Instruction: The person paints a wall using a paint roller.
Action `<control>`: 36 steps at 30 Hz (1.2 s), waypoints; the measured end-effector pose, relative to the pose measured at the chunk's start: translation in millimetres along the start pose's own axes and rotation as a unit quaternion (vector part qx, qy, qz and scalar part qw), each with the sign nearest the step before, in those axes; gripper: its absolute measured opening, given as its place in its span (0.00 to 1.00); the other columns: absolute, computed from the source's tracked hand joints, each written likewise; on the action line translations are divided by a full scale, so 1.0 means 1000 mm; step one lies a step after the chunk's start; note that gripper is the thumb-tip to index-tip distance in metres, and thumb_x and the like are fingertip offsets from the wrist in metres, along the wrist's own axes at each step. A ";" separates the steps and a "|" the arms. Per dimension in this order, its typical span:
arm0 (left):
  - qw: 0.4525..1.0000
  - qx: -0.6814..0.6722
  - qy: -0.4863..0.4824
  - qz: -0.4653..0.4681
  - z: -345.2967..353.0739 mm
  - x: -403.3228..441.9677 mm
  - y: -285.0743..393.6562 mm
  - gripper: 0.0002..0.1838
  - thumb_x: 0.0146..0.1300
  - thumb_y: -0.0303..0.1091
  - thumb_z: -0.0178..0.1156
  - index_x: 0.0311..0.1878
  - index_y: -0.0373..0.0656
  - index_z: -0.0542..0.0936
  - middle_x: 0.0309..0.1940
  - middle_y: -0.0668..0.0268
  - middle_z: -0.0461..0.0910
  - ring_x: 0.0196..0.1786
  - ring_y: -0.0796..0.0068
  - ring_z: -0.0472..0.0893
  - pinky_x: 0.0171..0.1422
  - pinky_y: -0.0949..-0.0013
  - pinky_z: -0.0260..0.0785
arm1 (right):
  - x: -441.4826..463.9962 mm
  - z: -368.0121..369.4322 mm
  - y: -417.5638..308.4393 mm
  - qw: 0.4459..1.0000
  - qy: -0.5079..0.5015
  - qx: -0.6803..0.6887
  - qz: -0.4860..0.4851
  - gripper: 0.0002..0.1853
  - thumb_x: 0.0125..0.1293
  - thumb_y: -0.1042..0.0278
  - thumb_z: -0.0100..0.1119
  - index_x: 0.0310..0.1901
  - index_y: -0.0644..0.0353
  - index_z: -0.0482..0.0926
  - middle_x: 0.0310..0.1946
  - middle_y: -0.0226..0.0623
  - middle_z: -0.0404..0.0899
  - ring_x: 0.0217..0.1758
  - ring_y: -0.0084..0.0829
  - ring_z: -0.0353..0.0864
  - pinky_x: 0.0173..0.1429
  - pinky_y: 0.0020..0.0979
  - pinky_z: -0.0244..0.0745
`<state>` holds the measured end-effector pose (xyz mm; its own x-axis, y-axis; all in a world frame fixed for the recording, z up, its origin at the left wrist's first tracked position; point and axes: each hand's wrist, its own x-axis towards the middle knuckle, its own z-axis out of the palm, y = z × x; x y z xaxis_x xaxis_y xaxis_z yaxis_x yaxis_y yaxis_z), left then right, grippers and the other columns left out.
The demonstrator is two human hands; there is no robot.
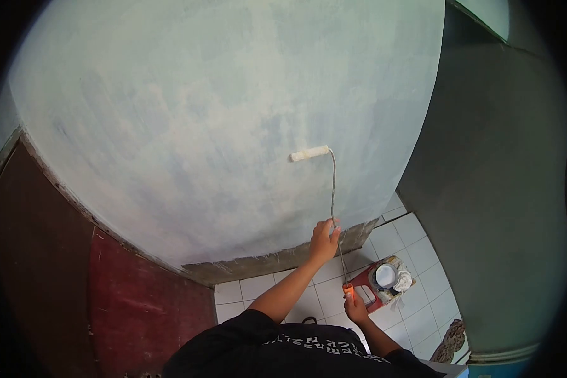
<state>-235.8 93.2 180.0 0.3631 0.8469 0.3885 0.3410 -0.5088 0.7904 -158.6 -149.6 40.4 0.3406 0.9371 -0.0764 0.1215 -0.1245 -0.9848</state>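
Note:
A white paint roller (310,154) lies against the pale, patchily painted wall (233,113). Its long bent metal rod (333,189) runs down to an orange handle (349,290). My left hand (324,240) is around the middle of the rod, with the fingers curled near it. Lower and to the right, my right hand (355,307) grips the orange handle. Beside that hand, a container of white paint (386,275) stands on a red stool (365,280), next to a crumpled white cloth (402,281).
White floor tiles (422,274) lie below the wall. Dark red panel (145,302) is at lower left, a dark green-grey wall (498,189) on the right. A brown twisted bundle (450,342) is at lower right.

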 end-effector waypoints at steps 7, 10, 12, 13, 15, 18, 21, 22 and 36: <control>0.991 -0.079 0.056 0.096 -0.045 0.070 0.059 0.15 0.75 0.37 0.54 0.59 0.43 0.75 0.50 0.54 0.77 0.54 0.52 0.78 0.59 0.56 0.71 | 0.034 -0.001 -0.105 0.999 0.015 0.004 -0.030 0.21 0.81 0.50 0.45 0.56 0.61 0.76 0.25 0.22 0.70 0.24 0.14 0.66 0.29 0.23 0.64; 0.984 -0.096 0.089 0.119 -0.095 0.126 0.128 0.15 0.78 0.39 0.49 0.59 0.42 0.74 0.50 0.52 0.77 0.53 0.51 0.78 0.58 0.56 0.71 | 0.064 0.001 -0.193 0.997 -0.017 0.040 -0.061 0.25 0.81 0.49 0.44 0.65 0.60 0.74 0.29 0.20 0.69 0.26 0.13 0.66 0.32 0.22 0.65; 0.965 -0.094 0.144 0.198 -0.130 0.168 0.173 0.15 0.79 0.40 0.47 0.59 0.42 0.74 0.49 0.52 0.77 0.52 0.51 0.79 0.56 0.56 0.72 | 0.078 0.006 -0.261 0.994 -0.013 0.058 -0.089 0.25 0.82 0.49 0.42 0.66 0.60 0.73 0.29 0.19 0.68 0.25 0.13 0.65 0.31 0.21 0.65; 0.953 -0.078 0.167 0.240 -0.148 0.187 0.194 0.15 0.79 0.40 0.46 0.59 0.43 0.74 0.49 0.52 0.77 0.51 0.51 0.79 0.56 0.56 0.72 | 0.084 0.007 -0.296 0.993 -0.011 0.060 -0.097 0.24 0.82 0.49 0.42 0.63 0.60 0.74 0.28 0.20 0.68 0.25 0.13 0.65 0.30 0.21 0.64; 0.951 -0.084 0.176 0.241 -0.176 0.216 0.232 0.15 0.79 0.39 0.46 0.59 0.44 0.75 0.49 0.53 0.78 0.49 0.54 0.80 0.54 0.57 0.73 | 0.093 0.006 -0.353 0.992 -0.013 0.065 -0.110 0.23 0.82 0.49 0.41 0.61 0.60 0.74 0.28 0.21 0.68 0.25 0.14 0.65 0.29 0.21 0.64; 0.960 -0.063 0.164 0.216 -0.202 0.234 0.266 0.14 0.78 0.38 0.47 0.58 0.45 0.75 0.48 0.55 0.78 0.47 0.57 0.81 0.53 0.58 0.73 | 0.096 0.002 -0.386 0.993 -0.041 0.078 -0.079 0.19 0.82 0.50 0.42 0.54 0.58 0.73 0.27 0.22 0.68 0.26 0.14 0.65 0.29 0.21 0.65; 0.960 -0.049 0.172 0.214 -0.192 0.224 0.251 0.14 0.78 0.38 0.47 0.58 0.45 0.76 0.47 0.56 0.80 0.47 0.59 0.80 0.54 0.59 0.73 | 0.096 0.008 -0.365 0.986 -0.052 0.109 -0.111 0.16 0.82 0.52 0.44 0.52 0.57 0.71 0.27 0.23 0.68 0.26 0.15 0.66 0.29 0.22 0.65; 0.960 -0.042 0.176 0.212 -0.182 0.214 0.237 0.16 0.78 0.39 0.46 0.58 0.43 0.77 0.46 0.55 0.81 0.48 0.60 0.80 0.55 0.60 0.73 | 0.095 0.011 -0.345 0.988 -0.040 0.104 -0.111 0.16 0.82 0.53 0.44 0.53 0.57 0.71 0.27 0.23 0.67 0.25 0.15 0.65 0.29 0.22 0.65; 0.984 0.134 0.080 -0.090 0.035 -0.070 -0.024 0.12 0.73 0.38 0.54 0.55 0.46 0.75 0.44 0.56 0.79 0.47 0.48 0.80 0.48 0.46 0.72 | -0.066 0.003 0.005 0.992 -0.035 0.015 0.118 0.19 0.80 0.48 0.46 0.37 0.54 0.72 0.20 0.21 0.67 0.18 0.14 0.65 0.22 0.23 0.60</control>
<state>-238.9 40.8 116.7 0.1420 0.9297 0.3397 0.6113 -0.3523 0.7087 -183.5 -210.9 39.8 0.2908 0.9032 -0.3158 0.0185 -0.3353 -0.9419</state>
